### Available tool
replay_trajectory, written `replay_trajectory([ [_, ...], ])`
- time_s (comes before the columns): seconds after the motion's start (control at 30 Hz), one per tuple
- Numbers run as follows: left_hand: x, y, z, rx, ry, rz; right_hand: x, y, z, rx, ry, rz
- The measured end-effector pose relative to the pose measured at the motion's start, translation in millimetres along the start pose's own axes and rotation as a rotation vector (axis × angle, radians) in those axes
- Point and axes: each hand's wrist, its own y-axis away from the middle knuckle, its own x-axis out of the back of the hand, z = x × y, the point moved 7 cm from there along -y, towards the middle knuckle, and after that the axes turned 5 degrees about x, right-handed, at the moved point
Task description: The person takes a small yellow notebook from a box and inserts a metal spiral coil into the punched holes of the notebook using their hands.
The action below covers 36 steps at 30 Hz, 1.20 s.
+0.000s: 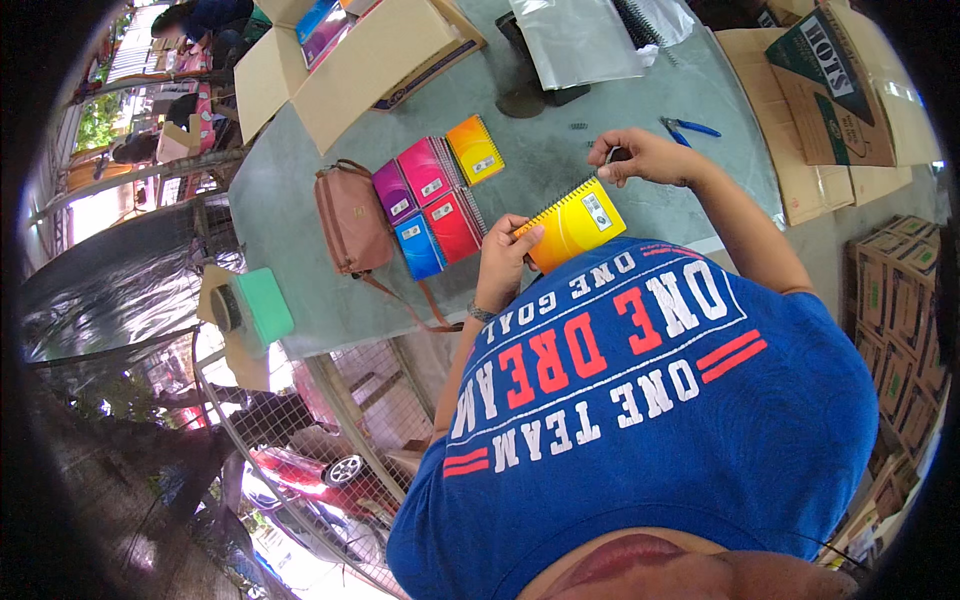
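My left hand [507, 258] grips a yellow spiral notebook [580, 222] by its left end, thumb on the cover, close to my shirt. At the notebook's upper right corner my right hand [645, 158] pinches the end of the black spiral coil [592, 183]; the exact bit between the fingertips is too small to make out. Short black coil pieces [578, 126] lie on the table beyond that hand. Blue-handled cutters [692, 128] rest to its upper right. Left of the held notebook, several spiral notebooks lie together: purple [396, 193], pink [425, 168], blue [418, 248], red [452, 225] and another yellow one [474, 150].
A brown bag [353, 220] with a strap sits left of the notebooks on the grey-green table [300, 300]. An open cardboard box [350, 75] stands at the far left. Clear plastic sheets [580, 45] lie at the back. Cartons [835, 95] are at the right; a green object [268, 305] is at the left edge.
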Motion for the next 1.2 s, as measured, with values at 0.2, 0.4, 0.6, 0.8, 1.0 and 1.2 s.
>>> replay_trajectory([
  [0.2,-9,8,19,-0.027,-0.023,0.048,3,-3,-22,-0.082,0.003,-0.028],
  [0.4,-6,0,10,0.003,0.018,0.022,2,-3,-8,-0.164,0.013,0.016],
  [0.6,-3,1,7,-0.025,0.014,0.019,4,0,-17,0.067,-0.086,-0.041],
  [0.8,-7,2,6,-0.022,0.047,0.041,0,-4,-11,-0.211,0.021,0.037],
  [1.0,-7,5,11,-0.042,0.035,0.072,-2,0,-6,0.022,-0.061,-0.005],
  [1.2,-6,0,2,-0.023,0.037,0.053,-1,0,-10,-0.072,-0.063,0.001],
])
